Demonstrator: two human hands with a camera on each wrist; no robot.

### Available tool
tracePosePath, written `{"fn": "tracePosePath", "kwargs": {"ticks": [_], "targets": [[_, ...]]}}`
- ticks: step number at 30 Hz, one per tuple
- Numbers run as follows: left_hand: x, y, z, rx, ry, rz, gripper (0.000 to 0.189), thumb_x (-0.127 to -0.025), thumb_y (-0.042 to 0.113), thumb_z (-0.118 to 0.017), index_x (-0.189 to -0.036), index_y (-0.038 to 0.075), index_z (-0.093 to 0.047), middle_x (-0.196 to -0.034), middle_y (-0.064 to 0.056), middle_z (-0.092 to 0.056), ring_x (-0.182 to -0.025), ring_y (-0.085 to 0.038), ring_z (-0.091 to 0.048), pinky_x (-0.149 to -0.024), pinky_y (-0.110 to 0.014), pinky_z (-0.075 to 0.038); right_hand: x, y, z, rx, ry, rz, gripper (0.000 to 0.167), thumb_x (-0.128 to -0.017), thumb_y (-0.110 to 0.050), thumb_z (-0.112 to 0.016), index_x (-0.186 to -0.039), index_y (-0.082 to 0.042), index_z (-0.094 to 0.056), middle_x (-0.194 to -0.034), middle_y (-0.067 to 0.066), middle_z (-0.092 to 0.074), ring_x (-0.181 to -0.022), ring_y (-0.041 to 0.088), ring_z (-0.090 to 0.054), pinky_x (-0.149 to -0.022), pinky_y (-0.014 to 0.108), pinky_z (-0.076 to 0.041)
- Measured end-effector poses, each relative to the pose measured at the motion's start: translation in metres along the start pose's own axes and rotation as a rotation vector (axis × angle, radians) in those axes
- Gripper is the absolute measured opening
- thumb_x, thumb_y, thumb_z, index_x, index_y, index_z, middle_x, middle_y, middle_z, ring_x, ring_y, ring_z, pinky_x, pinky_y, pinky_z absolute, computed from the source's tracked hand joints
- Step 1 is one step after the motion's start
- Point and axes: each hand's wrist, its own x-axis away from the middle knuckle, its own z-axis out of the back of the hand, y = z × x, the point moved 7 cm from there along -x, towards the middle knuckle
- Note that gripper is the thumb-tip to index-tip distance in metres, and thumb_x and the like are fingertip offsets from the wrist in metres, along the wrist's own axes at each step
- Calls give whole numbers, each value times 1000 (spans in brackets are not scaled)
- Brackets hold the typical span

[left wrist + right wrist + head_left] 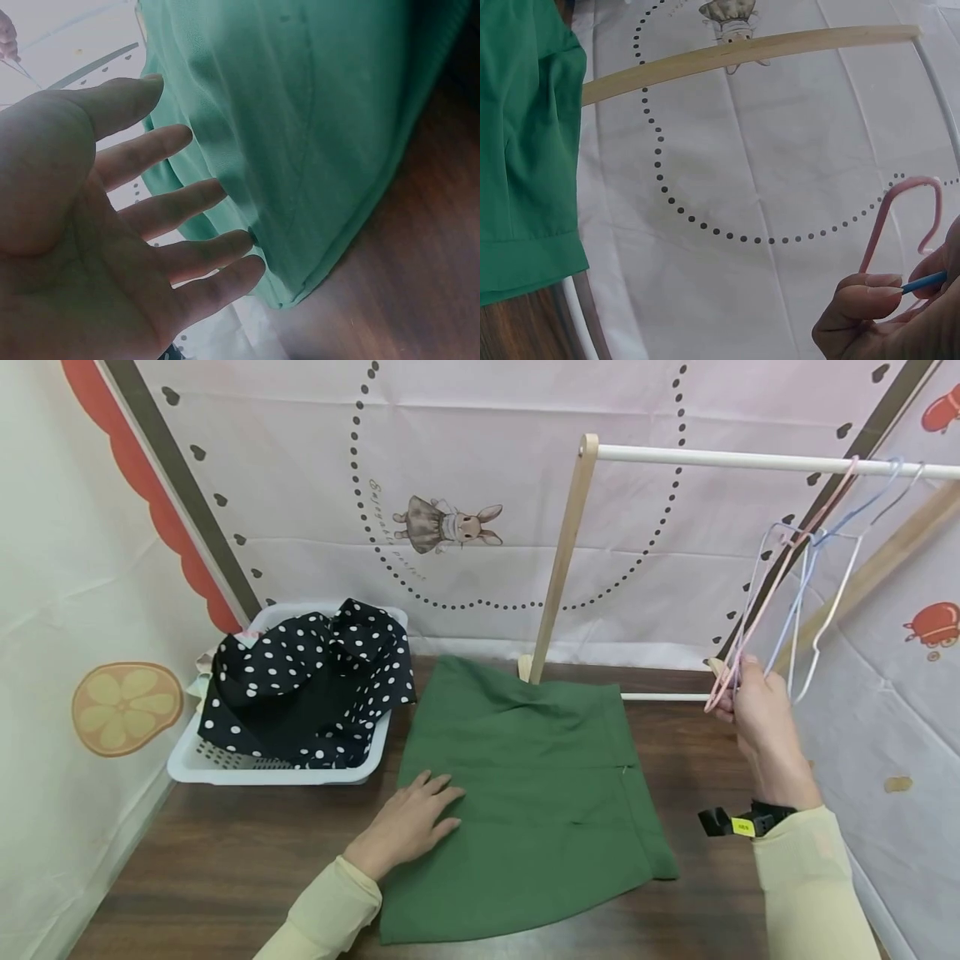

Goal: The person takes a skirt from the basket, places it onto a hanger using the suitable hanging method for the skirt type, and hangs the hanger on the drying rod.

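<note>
A green skirt [525, 843] lies spread on the floor, waist end towards the clothes rack. My left hand [412, 822] rests on its left side, fingers spread and nearly straight. In the left wrist view, the fingertips [247, 240] are right at the green cloth. Over at the rack, my right hand [765, 718] grips the lower ends of hangers whose hooks are on the rail. Between thumb and fingers in the right wrist view are a pink hanger [881, 217] and a blue hanger [924, 283]. A white hanger [845, 581] hangs close beside them.
A white basket [270, 776] stands at the left, with a black polka-dot garment [300, 685] heaped over it. The rack has a white rail [712, 458] and a wooden leg [562, 552]. Printed fabric walls [480, 443] enclose the back and sides.
</note>
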Motion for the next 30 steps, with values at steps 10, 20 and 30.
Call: {"fn": "tracePosePath", "kwargs": {"ticks": [10,20,30], "targets": [[-1,-1,0,5,-13,11,43,-94,33,-65,-131,13,-61,-140,-17,-49,-131,-46,-38,-96,-62,-41,8,-3,4,20,18,20,33,-107,-28,-26,-95,-2,-42,-84,6,-39,-54,6,-41,-42,16,-34],[-3,-2,2,16,-20,31,43,-94,34,-64,-133,14,-60,-143,-17,-47,-133,-46,-36,-98,-62,-39,12,-8,6,-20,31,23,31,-107,-25,-27,-97,-2,-45,-75,1,-47,-51,7,-44,-42,17,-36],[-2,-3,0,12,-30,41,44,-94,35,-64,-133,15,-60,-143,-17,-47,-133,-46,-36,-98,-63,-38,26,-10,8,-139,26,95,38,-103,-35,-44,-91,1,-44,-67,1,-46,-43,6,-42,-36,17,-34]]}}
